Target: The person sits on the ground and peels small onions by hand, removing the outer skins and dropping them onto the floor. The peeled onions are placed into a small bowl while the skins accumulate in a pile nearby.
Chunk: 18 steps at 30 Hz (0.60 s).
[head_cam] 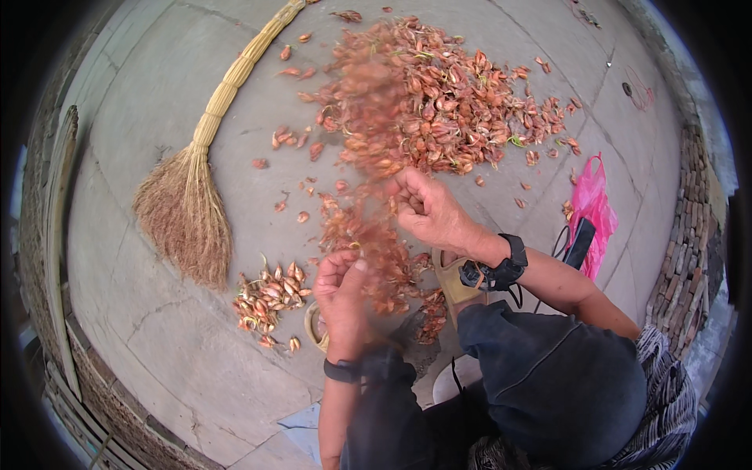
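Observation:
My right hand (433,212) is just below a large heap of sprouting shallots (455,108), its fingers curled inward. Lower and to the left, my left hand (342,294) has its thumb drawn against the fingers. A blurred band runs over the middle of the view, so I cannot make out what either hand pinches. Loose reddish-brown shallot skins (346,226) lie on the ground around and between the hands. Left of my left hand sits a small pile of cleaner-looking shallots (273,294), some with pale shoots.
A straw broom (197,194) lies on the concrete paving (147,329) at left. At right are a pink plastic bag (593,202) and a black device (580,242) with a cable. Stacked bricks (681,247) line the right edge. My sandal (455,282) stands near the skins.

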Motion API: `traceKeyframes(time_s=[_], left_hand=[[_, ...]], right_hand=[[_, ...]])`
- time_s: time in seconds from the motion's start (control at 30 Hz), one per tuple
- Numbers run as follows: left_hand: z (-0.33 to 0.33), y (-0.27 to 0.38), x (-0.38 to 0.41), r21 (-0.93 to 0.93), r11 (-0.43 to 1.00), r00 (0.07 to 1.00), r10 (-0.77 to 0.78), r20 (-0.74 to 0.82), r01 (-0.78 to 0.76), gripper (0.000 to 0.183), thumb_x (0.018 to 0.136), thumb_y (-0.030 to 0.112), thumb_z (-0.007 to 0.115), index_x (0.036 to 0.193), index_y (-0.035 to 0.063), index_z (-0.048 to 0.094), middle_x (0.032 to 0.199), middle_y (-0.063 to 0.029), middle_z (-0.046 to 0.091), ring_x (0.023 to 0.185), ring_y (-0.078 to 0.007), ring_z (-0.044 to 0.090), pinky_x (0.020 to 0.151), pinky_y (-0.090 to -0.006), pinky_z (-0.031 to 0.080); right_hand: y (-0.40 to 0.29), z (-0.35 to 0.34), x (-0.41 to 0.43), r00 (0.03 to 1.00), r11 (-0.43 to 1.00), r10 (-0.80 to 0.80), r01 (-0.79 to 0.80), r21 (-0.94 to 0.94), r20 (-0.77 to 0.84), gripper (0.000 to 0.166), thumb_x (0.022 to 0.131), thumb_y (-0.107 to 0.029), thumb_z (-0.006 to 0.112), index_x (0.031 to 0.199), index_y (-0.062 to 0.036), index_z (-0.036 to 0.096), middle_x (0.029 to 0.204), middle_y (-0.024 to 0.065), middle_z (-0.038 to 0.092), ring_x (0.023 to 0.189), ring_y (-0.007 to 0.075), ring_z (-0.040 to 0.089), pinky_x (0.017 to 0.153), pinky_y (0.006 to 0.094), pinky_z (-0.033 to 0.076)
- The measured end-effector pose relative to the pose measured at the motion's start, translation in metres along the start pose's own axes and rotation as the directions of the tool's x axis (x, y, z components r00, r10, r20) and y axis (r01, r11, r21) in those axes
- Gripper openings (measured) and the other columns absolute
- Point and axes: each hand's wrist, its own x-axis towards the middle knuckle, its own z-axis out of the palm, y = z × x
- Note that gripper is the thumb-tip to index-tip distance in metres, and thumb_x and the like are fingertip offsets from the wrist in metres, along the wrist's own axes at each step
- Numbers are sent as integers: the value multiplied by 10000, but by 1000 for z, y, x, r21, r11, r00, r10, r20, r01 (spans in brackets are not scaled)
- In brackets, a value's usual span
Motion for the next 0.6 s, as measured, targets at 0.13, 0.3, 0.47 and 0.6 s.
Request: traceKeyframes(time_s=[0.13,0.3,0.47,0.6], left_hand=[[4,7,1,-78,997,1000,5,11,-4,142,865,5,615,990,22,549,858,-63,647,723,-121,622,652,-258,539],[4,6,1,-64,998,999,15,43,-12,138,866,6,618,981,18,543,880,-85,655,731,-132,635,654,-258,537],[-1,-2,1,48,997,997,54,47,-56,154,864,20,632,996,15,552,914,-93,661,724,-128,633,660,-253,525],[7,0,-1,75,995,998,59,16,-60,137,879,48,625,1010,19,594,837,-54,647,688,-117,609,616,-236,503]], right_hand=[[5,-1,-7,962,996,15,9,-87,273,132,762,-4,522,876,15,586,861,111,603,779,199,587,671,310,468],[12,19,-11,961,984,-177,178,14,213,132,740,-20,565,854,18,617,792,100,580,735,217,580,657,323,464],[1,25,-14,953,979,-173,195,-65,248,120,743,-69,661,845,-9,641,807,80,575,725,212,586,625,324,467],[11,27,-14,940,942,-260,298,-158,220,132,752,-86,694,858,-23,645,820,90,592,742,247,610,621,339,481]])
